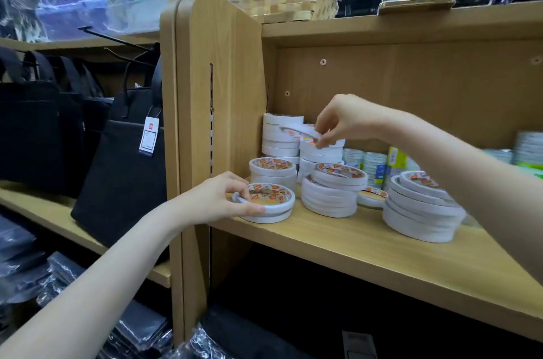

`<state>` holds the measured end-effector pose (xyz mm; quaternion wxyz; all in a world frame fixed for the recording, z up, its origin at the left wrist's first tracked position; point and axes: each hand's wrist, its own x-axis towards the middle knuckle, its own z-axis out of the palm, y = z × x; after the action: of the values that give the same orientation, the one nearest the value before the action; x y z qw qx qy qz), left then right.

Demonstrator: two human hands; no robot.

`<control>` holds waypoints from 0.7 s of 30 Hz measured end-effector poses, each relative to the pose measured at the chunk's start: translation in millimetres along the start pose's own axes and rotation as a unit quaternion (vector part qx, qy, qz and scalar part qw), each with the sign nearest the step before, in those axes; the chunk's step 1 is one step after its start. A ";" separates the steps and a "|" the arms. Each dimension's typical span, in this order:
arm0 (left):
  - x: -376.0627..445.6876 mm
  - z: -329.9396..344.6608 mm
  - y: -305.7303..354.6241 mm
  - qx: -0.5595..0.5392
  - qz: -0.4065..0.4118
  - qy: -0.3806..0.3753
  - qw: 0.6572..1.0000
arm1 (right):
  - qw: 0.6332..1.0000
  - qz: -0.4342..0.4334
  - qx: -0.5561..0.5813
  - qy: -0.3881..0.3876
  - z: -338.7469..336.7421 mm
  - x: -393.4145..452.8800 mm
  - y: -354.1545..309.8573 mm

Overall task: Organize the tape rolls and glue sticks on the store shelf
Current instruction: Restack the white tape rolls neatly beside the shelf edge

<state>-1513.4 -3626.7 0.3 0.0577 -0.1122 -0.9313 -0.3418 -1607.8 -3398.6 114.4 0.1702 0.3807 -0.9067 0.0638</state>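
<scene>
Two hands sort white tape rolls on a wooden store shelf (352,244).
Stacks fill the shelf's left corner; the left hand (223,198) curls around a low front stack (271,205), probably steadying it, while the right hand (340,120) pinches a thin roll (299,131), tilted over a rear stack (321,153).

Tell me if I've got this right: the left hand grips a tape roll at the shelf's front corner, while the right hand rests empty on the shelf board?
Not quite. In the head view the right hand isn't empty: it pinches a thin tape roll above the back stacks. The left hand does grip a front-corner roll.
</scene>
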 end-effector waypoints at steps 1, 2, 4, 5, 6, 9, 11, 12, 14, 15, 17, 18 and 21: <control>-0.2 0.3 0.9 0.004 0.002 0.006 1.000 | 1.000 0.002 -0.009 0.006 -5.3 -11.7 4.0; -0.5 0.6 2.4 0.007 0.002 0.009 1.000 | 1.000 0.006 -0.020 0.007 -9.0 -23.7 6.7; -1.7 0.8 5.0 0.009 -0.003 0.005 1.000 | 0.998 0.009 -0.051 -0.018 -10.0 -40.8 12.1; -2.2 0.5 5.6 0.008 -0.004 0.003 1.000 | 0.997 0.013 -0.063 -0.044 -7.4 -45.6 14.5; -2.8 0.3 6.4 0.007 -0.004 0.001 1.000 | 0.995 0.019 -0.065 -0.072 -4.2 -49.3 16.2; -4.1 -0.1 7.3 0.007 -0.005 -0.007 1.000 | 0.991 0.038 -0.021 -0.129 2.5 -52.2 23.7; -4.2 0.2 7.1 0.006 -0.009 -0.010 1.000 | 0.985 0.043 0.001 -0.165 3.5 -52.0 25.0; -4.0 0.2 6.9 0.006 -0.010 -0.010 1.000 | 0.983 0.035 -0.012 -0.180 4.2 -52.2 23.5; -3.4 0.5 5.6 0.005 -0.009 -0.012 1.000 | 0.979 0.015 -0.067 -0.194 9.9 -51.0 21.0; -3.2 0.4 5.3 0.005 -0.009 -0.012 1.000 | 0.978 0.009 -0.088 -0.187 13.2 -50.0 19.3; -3.0 0.3 4.9 0.006 -0.009 -0.010 1.000 | 0.980 0.002 -0.113 -0.166 16.1 -47.8 17.5; -2.7 0.3 4.5 0.007 -0.009 -0.009 1.000 | 0.981 0.002 -0.111 -0.157 15.5 -46.4 17.7; -1.8 0.6 3.4 0.007 -0.006 -0.004 1.000 | 0.989 0.000 -0.083 -0.123 12.1 -42.8 16.9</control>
<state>-1510.8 -3624.1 1.6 0.0529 -0.1080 -0.9346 -0.3347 -1595.1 -3361.1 88.0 0.0883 0.3700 -0.9230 -0.0587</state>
